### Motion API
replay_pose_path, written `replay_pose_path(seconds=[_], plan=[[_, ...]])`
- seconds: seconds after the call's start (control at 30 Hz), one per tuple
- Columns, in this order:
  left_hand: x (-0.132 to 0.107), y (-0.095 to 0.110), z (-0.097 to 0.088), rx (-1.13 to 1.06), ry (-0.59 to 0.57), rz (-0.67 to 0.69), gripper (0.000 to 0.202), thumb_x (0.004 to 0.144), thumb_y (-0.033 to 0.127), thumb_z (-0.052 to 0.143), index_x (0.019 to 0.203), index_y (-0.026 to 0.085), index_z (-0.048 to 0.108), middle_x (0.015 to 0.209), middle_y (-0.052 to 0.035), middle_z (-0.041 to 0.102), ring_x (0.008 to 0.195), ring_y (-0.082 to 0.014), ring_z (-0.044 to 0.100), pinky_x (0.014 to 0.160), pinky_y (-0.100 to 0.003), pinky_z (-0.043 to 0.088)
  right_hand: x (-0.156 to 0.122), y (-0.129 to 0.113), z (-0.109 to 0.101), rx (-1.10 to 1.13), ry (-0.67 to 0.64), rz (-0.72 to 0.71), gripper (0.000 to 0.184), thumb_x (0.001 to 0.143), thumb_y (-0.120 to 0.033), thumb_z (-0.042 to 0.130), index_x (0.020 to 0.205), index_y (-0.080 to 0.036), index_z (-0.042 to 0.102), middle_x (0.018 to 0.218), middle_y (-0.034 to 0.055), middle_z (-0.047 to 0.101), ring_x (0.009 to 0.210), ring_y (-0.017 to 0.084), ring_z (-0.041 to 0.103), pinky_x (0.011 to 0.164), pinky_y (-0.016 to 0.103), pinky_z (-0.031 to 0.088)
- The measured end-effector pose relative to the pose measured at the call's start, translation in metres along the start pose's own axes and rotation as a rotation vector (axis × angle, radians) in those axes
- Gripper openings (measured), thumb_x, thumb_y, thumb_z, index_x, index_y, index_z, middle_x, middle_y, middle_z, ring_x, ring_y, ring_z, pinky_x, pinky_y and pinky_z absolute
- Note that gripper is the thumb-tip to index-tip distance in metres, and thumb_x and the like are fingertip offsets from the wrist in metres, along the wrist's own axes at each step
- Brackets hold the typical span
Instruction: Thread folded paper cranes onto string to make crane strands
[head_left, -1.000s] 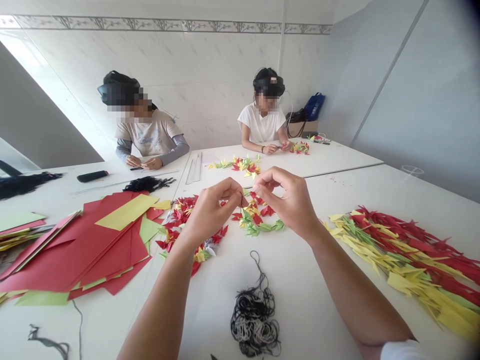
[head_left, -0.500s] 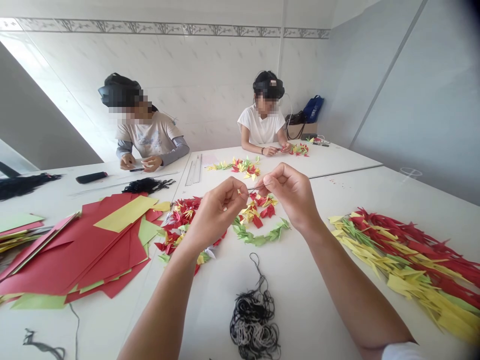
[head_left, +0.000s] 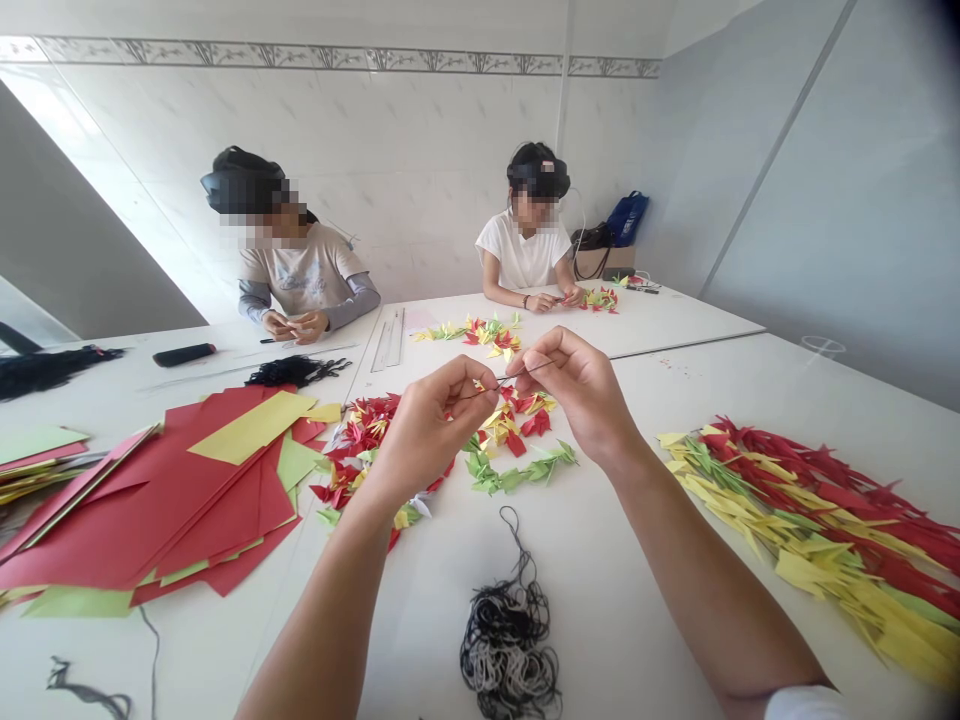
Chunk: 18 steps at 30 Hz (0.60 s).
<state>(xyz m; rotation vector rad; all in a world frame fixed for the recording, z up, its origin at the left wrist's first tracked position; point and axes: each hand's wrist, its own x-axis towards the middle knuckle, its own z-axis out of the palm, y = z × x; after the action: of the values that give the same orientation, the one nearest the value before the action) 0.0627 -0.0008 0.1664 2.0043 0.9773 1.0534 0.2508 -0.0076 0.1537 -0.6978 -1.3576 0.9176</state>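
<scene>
Thread [head_left: 504,381], thin and dark, runs between two bare hands raised above a white table [head_left: 600,610]. From where I stand, the left hand [head_left: 431,415] pinches it between thumb and forefinger, the other fingers curled in. The right hand [head_left: 581,395] pinches the thread too, its fingertips just beside those of the left.

Beneath the hands, a curved row of green folded-paper pieces [head_left: 521,472] lies on the table, with red and yellow folded pieces [head_left: 516,415] just beyond it. A mixed heap of red, yellow, green and white folded paper [head_left: 356,450] sits partly behind the left hand and forearm. Nearer the person, between the forearms, rests a loose tangle of black and grey cord [head_left: 510,640].

At the left, red paper sheets [head_left: 202,490] overlap in a spread stack with a yellow sheet [head_left: 253,425] on top. At the right, long red, yellow and green folded pieces [head_left: 817,540] lie in a broad bundle.

Across the table sit two co-workers, one in a beige shirt [head_left: 300,268] with grey sleeves, the other in a white shirt [head_left: 521,248].
</scene>
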Motion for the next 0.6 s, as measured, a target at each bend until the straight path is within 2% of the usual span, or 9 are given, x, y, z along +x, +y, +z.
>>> replay_pose_path(seconds=[0.2, 0.4, 0.6], plan=[[-0.001, 0.002, -0.001, 0.050, 0.008, -0.005, 0.007, 0.091, 0.030, 0.061, 0.092, 0.023, 0.061, 0.064, 0.0045, 0.037, 0.056, -0.0103, 0.034, 0.051, -0.023, 0.030, 0.001, 0.003, -0.002, 0.049, -0.019, 0.024, 0.028, 0.087, -0.046, 0.072, 0.086, -0.020, 0.061, 0.092, 0.0032, 0.074, 0.073, 0.012, 0.066, 0.071, 0.027, 0.060], [-0.002, 0.007, -0.003, 0.161, 0.027, 0.039, 0.007, 0.091, 0.029, 0.059, 0.090, 0.022, 0.062, 0.061, 0.0048, 0.040, 0.057, -0.0109, 0.039, 0.056, -0.024, 0.034, 0.001, 0.004, -0.002, 0.049, -0.033, 0.027, 0.029, 0.088, -0.047, 0.070, 0.086, -0.020, 0.060, 0.092, 0.0032, 0.073, 0.072, 0.011, 0.066, 0.071, 0.027, 0.059], [-0.002, 0.010, -0.003, 0.177, 0.015, 0.041, 0.009, 0.091, 0.026, 0.057, 0.088, 0.021, 0.063, 0.065, 0.0040, 0.050, 0.061, -0.0109, 0.042, 0.061, -0.025, 0.037, 0.001, 0.003, -0.001, 0.077, -0.052, 0.034, 0.028, 0.088, -0.046, 0.070, 0.087, -0.020, 0.061, 0.092, 0.0028, 0.072, 0.073, 0.011, 0.066, 0.071, 0.026, 0.059]])
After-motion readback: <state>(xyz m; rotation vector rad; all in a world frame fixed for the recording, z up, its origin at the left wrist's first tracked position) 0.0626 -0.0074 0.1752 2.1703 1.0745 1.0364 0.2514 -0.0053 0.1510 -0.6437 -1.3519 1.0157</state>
